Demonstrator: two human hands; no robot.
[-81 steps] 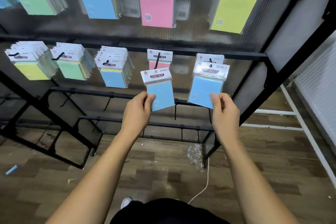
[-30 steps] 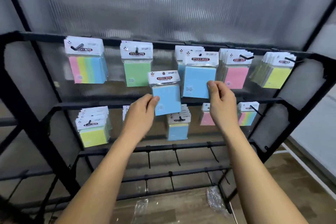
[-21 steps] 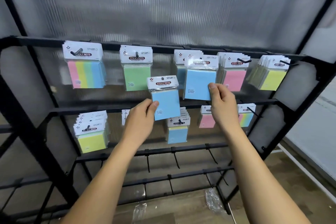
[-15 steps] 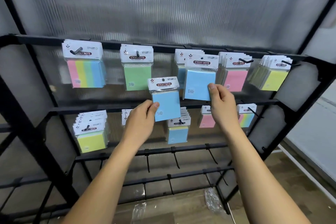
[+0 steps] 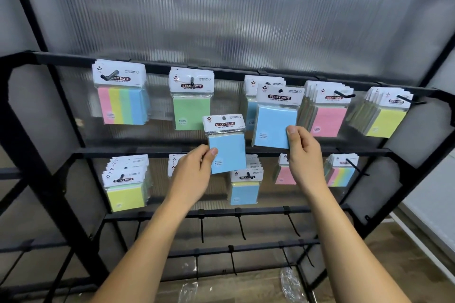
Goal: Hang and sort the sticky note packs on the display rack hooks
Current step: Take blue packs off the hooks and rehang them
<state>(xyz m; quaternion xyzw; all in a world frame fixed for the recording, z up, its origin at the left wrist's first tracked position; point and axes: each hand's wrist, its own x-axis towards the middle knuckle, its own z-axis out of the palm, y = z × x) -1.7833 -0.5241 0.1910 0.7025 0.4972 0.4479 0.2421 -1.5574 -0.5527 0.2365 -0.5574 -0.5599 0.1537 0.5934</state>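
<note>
The right hand [image 5: 304,155] pinched a large blue pack [image 5: 274,122] by its lower corner, right of centre, its hole at the blue stack's hook [image 5: 279,90]; threading looked underway. The left hand [image 5: 194,174] gripped a smaller blue pack [image 5: 226,145] at centre, awaiting a matching hook.

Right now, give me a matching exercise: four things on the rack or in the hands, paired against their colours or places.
Things:
1. Pack in left hand
2. Pack in right hand
3. Top-row pack, far left
4. Top-row stack, far right

States:
A. Yellow, on its hook
B. Blue, hole free of any hook
C. Striped in four colours
D. Blue, raised to the blue top-row hook

Pairs: 1-B, 2-D, 3-C, 4-A
</note>
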